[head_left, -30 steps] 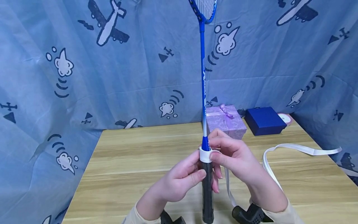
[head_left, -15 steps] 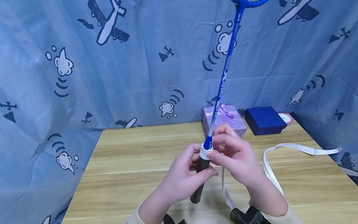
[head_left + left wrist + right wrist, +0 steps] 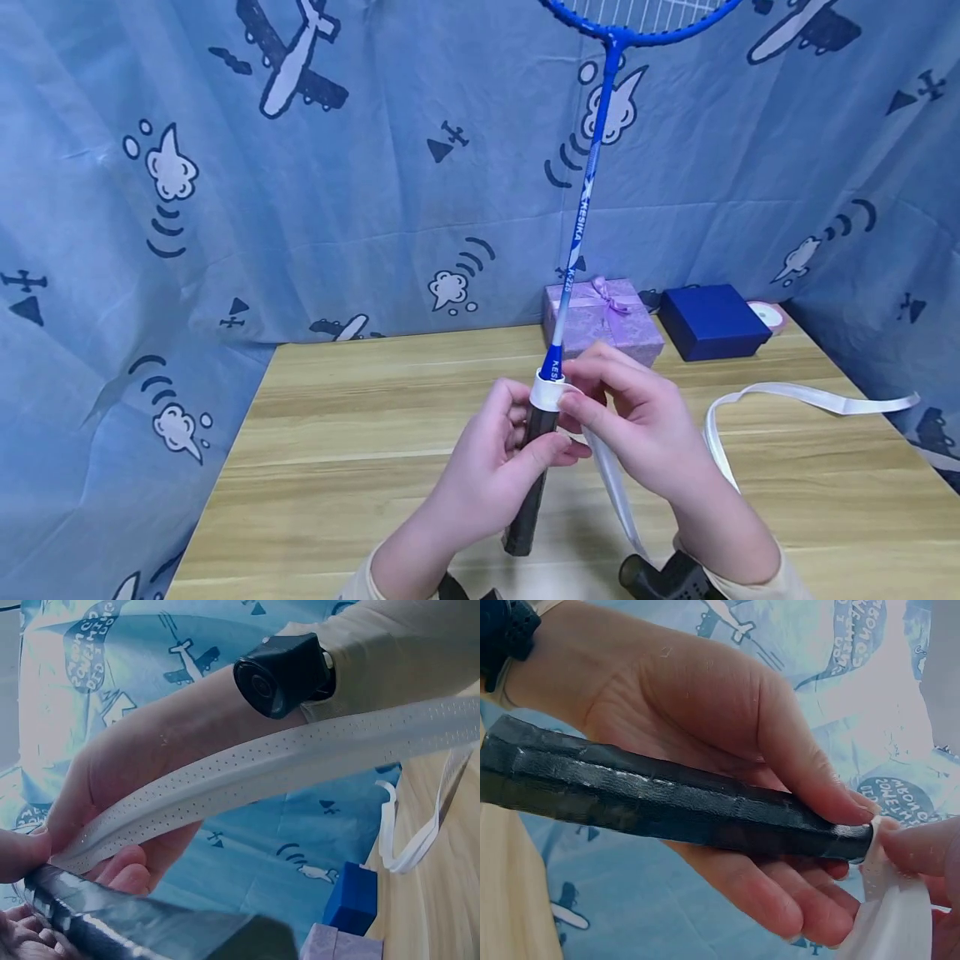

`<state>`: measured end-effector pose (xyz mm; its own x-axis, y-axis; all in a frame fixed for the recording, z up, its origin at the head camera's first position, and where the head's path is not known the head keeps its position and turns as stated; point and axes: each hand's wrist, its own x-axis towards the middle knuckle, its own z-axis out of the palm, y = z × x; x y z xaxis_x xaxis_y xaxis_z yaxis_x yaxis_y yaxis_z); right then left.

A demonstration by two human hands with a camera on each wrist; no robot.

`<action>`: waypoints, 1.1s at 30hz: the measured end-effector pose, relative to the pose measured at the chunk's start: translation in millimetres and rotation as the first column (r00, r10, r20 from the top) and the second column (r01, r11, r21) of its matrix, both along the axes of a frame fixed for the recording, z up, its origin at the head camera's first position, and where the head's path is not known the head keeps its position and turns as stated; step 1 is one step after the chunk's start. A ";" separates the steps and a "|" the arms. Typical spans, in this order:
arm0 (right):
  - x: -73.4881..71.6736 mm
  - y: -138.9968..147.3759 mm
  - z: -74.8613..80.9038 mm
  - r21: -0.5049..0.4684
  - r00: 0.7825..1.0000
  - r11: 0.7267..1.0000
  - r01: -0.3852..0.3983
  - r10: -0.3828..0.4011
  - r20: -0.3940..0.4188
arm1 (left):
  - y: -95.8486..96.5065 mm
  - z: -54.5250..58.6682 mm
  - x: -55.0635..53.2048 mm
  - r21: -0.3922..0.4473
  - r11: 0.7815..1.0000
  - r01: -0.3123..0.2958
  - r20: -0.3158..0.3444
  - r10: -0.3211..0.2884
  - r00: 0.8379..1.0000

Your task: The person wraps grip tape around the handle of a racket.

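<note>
A blue badminton racket [image 3: 582, 221] is held up at a slight tilt in the head view, its strung head cut off by the top edge. My left hand [image 3: 483, 479] grips the upper part of its black handle [image 3: 528, 508], fingers behind and thumb across the front. White perforated grip tape [image 3: 225, 769] goes round the handle's top, just under the blue cone. My right hand [image 3: 648, 429] pinches this tape [image 3: 550, 393] between thumb and fingers beside the handle. From there the strip hangs down past the right wrist. In the right wrist view, the bare handle [image 3: 645, 787] lies across the left palm.
A loose length of the white tape [image 3: 795, 392] curves over the wooden table [image 3: 337, 433] at the right. Behind the hands stand a lilac gift box [image 3: 622, 325] with a bow, a dark blue box [image 3: 712, 323] and a pink-and-white roll [image 3: 768, 317]. A patterned blue curtain hangs behind.
The racket has turned about its shaft and tilted, its head going right and its handle end left and up. The right hand keeps pinching the tape at the handle's top.
</note>
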<state>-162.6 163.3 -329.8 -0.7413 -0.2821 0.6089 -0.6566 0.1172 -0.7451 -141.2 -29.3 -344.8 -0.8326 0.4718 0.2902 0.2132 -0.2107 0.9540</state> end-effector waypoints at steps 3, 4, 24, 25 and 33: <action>-0.2 1.1 0.8 0.022 1.000 0.999 -0.024 0.024 0.009 | -0.3 -0.2 -0.5 0.031 0.999 0.013 0.030 -0.014 0.999; -0.1 1.2 1.1 0.029 1.000 0.999 -0.022 0.022 0.010 | -0.5 -0.4 -0.5 0.040 0.999 0.014 0.036 -0.016 0.999; 2.0 0.3 3.4 -0.121 0.978 0.992 -0.018 0.043 0.204 | -0.6 -4.8 -5.9 0.151 0.986 0.065 0.063 -0.075 0.995; 1.6 0.8 3.2 -0.133 0.975 0.991 -0.028 0.056 0.213 | -1.3 -5.2 -5.9 0.132 0.990 0.051 0.050 -0.058 0.997; 1.4 3.3 -0.3 -0.079 0.984 0.997 0.004 0.010 0.180 | -4.6 -4.2 -6.2 0.002 1.000 -0.010 -0.011 0.010 1.000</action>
